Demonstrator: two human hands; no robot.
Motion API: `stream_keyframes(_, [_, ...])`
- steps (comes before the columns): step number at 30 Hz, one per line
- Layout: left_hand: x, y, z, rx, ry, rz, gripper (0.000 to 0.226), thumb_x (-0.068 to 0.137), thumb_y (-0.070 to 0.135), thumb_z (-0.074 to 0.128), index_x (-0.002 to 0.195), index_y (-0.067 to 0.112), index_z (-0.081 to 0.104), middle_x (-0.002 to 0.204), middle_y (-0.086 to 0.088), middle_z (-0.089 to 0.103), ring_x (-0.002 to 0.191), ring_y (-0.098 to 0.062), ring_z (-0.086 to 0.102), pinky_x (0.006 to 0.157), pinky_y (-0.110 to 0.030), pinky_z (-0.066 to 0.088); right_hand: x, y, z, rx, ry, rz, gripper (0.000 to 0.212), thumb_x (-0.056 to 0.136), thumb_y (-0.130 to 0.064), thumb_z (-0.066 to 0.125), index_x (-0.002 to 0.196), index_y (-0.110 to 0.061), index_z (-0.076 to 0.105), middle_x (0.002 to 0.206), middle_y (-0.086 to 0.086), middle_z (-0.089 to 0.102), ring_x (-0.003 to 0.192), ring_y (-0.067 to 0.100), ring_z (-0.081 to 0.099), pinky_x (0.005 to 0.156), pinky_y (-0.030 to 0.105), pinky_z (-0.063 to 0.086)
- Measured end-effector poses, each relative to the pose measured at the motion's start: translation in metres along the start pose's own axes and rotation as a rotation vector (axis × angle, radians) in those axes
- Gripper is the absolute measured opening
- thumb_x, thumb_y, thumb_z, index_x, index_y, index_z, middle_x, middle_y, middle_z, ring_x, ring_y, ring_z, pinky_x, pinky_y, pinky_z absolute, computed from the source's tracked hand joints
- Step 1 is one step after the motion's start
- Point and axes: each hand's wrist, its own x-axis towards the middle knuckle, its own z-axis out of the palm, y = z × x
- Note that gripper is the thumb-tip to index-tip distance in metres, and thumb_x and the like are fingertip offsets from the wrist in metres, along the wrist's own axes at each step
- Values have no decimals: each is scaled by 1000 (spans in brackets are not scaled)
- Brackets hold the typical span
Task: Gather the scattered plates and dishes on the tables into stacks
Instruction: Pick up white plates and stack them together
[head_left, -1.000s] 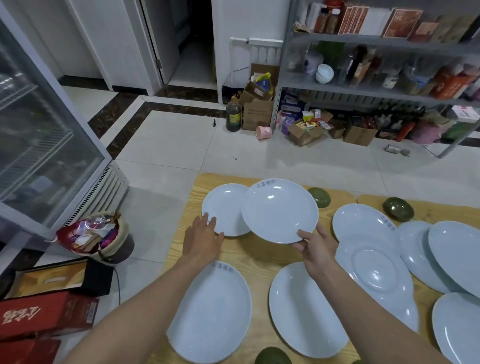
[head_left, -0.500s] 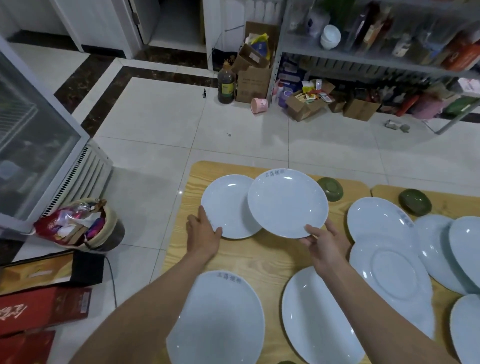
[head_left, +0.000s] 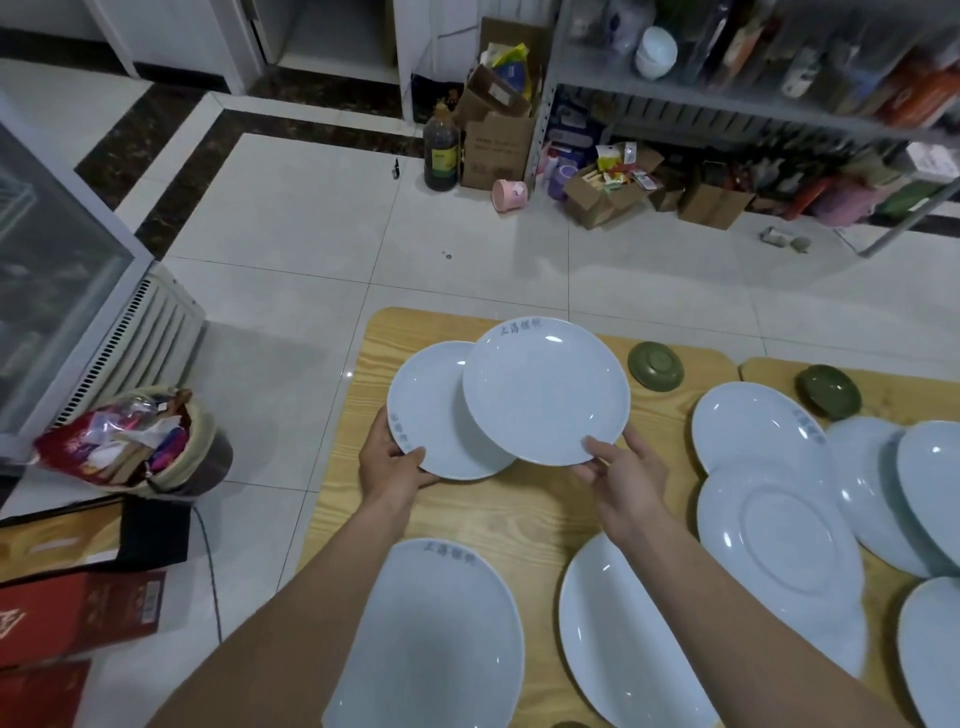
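My right hand (head_left: 626, 480) pinches the near rim of a round white plate (head_left: 545, 389), held just above the wooden table (head_left: 524, 514) and overlapping a second round white plate (head_left: 431, 415). My left hand (head_left: 387, 465) grips that second plate at its near left rim. An oval white platter (head_left: 431, 639) lies near me on the left, another oval platter (head_left: 623, 639) beside it. More white plates (head_left: 769, 525) crowd the right side. Two small green dishes (head_left: 655, 365) (head_left: 829, 391) sit at the far edge.
A glass-door fridge (head_left: 57, 291) stands to the left, with a full waste basket (head_left: 140, 441) and red boxes (head_left: 78, 613) on the floor beside the table. Cardboard boxes (head_left: 498, 140), a dark bottle (head_left: 441, 150) and metal shelving (head_left: 753, 98) line the far wall.
My left hand went from resting beside the left plate to gripping its rim. The right-hand plate has shifted left over it. The camera has tilted down and closer.
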Motion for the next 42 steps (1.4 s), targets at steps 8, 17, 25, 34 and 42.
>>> stream_keyframes(8, [-55,0,-13,-94,-46,67,77,85,-21,57,142,30,49,128,-7,64,112,-30,64,70,-40,62,-33,1,-30,34,-48,9,65,86,16,60,144,-11,49,113,9,70,91,28,73,69,35,62])
stream_keyframes(17, [-154,-20,-33,-117,14,156,84,84,-18,61,151,27,38,117,-17,65,94,-31,65,58,-33,60,-91,0,-81,57,-195,-17,60,87,17,56,141,-9,52,104,6,73,91,31,72,69,38,61])
stream_keyframes(25, [-238,-61,-77,-184,118,148,84,86,-18,59,152,28,34,127,-15,60,108,-32,64,62,-39,62,-139,21,-122,21,-306,6,65,87,17,56,146,-8,44,102,3,69,94,32,69,70,42,62])
stream_keyframes(34, [-262,-90,-123,-211,204,119,79,89,-19,56,151,25,36,130,-16,58,112,-34,61,53,-31,60,-164,40,-140,30,-322,-16,62,86,16,58,143,-7,48,122,10,66,104,36,67,78,46,60])
stream_keyframes(42, [-250,-100,-128,-149,173,90,74,89,-15,58,150,22,39,120,-11,61,105,-29,62,58,-33,61,-181,59,-146,-12,-269,-34,66,84,18,59,144,-9,48,126,11,62,102,37,66,80,49,59])
